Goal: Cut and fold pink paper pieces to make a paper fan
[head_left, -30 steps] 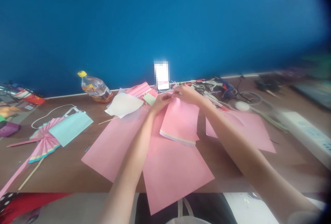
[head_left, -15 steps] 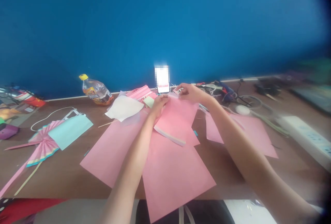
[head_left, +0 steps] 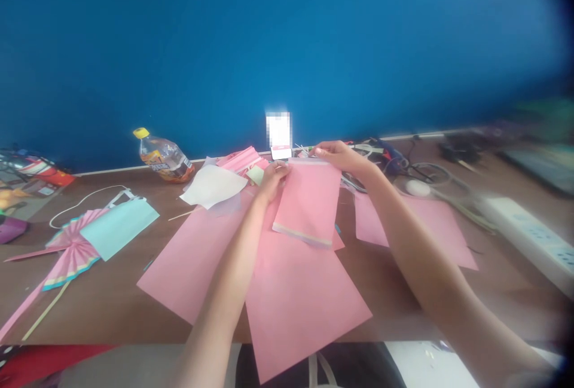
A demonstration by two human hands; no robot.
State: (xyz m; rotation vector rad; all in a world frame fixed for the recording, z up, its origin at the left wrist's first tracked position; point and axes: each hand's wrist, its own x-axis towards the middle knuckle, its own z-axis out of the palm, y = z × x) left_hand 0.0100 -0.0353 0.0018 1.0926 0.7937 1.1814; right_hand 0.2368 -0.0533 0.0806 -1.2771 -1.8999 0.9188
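A sheet of pink paper (head_left: 308, 201) with pale strips along its top and bottom edges is held up over other pink sheets. My left hand (head_left: 274, 180) is closed with fingers pinched at the sheet's upper left edge. At the top right, my right hand (head_left: 339, 156) pinches the upper edge between thumb and fingers. Beneath lie a large pink sheet (head_left: 300, 298), which overhangs the table's front edge, and another pink sheet (head_left: 183, 262) to its left. White paper (head_left: 212, 186) and folded pink paper (head_left: 242, 159) rest just left of my left hand.
A phone (head_left: 278, 134) stands against the blue wall. A bottle (head_left: 164, 158) leans at the back left. A pleated pink paper fan (head_left: 78, 244) and a light blue mask (head_left: 120, 229) lie left. On the right are a pink sheet (head_left: 430, 229), cables and a power strip (head_left: 529, 238).
The held pink sheet has straightened and now faces me more squarely, its bottom strip lying less slanted. My right hand has shifted slightly right along the top edge. My left hand stays nearly in place.
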